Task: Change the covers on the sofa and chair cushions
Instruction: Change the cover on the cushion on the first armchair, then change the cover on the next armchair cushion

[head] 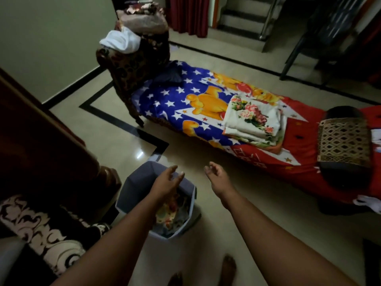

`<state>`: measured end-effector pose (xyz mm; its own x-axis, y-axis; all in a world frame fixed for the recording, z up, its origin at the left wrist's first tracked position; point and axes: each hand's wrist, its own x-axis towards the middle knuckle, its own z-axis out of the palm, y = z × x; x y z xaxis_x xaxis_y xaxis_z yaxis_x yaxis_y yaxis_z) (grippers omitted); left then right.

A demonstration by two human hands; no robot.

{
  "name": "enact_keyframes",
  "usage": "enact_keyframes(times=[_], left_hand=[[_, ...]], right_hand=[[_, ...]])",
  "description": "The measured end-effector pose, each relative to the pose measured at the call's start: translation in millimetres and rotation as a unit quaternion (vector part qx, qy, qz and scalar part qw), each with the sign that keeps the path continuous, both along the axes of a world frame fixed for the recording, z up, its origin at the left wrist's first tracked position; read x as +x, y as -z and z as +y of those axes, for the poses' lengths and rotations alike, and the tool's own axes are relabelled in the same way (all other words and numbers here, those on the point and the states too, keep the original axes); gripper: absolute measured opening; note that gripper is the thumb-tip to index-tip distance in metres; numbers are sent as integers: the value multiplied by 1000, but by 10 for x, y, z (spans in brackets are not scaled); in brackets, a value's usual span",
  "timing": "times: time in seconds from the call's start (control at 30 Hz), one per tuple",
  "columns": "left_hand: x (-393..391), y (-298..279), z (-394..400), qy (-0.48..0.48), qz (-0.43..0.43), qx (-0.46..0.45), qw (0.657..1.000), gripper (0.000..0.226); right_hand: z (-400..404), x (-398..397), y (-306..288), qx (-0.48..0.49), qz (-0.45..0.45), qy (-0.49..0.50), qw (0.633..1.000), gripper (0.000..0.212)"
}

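Nearest us, our two bare feet stand on the pale tiled floor. Just beyond them we reach both arms forward. Our left hand hangs over the grey bin, fingers loosely spread and slightly bent, holding nothing and touching nothing we can make out. Our right hand floats to the right of the bin above bare floor, fingers relaxed and a little apart, also empty. Inside the bin lies bunched, colourful cloth, partly hidden by our left forearm. At near left sits a dark patterned sofa arm. Farther off, a low daybed runs left to right under a blue, starred, bear-print sheet that turns red toward the right. On it rests a stack of folded floral covers, and to the right a dark bolster with a gold lattice band. At far left a white cloth drapes the daybed's headrest.
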<state>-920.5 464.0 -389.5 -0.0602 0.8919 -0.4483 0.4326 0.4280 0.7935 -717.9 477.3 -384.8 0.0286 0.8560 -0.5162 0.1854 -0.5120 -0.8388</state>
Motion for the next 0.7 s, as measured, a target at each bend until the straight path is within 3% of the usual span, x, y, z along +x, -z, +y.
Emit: enact_keyframes(times=[0.27,0.47,0.7], left_hand=[[1394,-435,705,20,-29,42,998,61],[2148,-546,1338,72,-30,50,996,40],[2496,-316,2401,123,-16,26,992,56]], right_hand=[[530,1437,-246,41,36,65,996,54],[1144,2184,-243,64,42,90,993,53],[2013,2742,60,42,9,130,991,43]])
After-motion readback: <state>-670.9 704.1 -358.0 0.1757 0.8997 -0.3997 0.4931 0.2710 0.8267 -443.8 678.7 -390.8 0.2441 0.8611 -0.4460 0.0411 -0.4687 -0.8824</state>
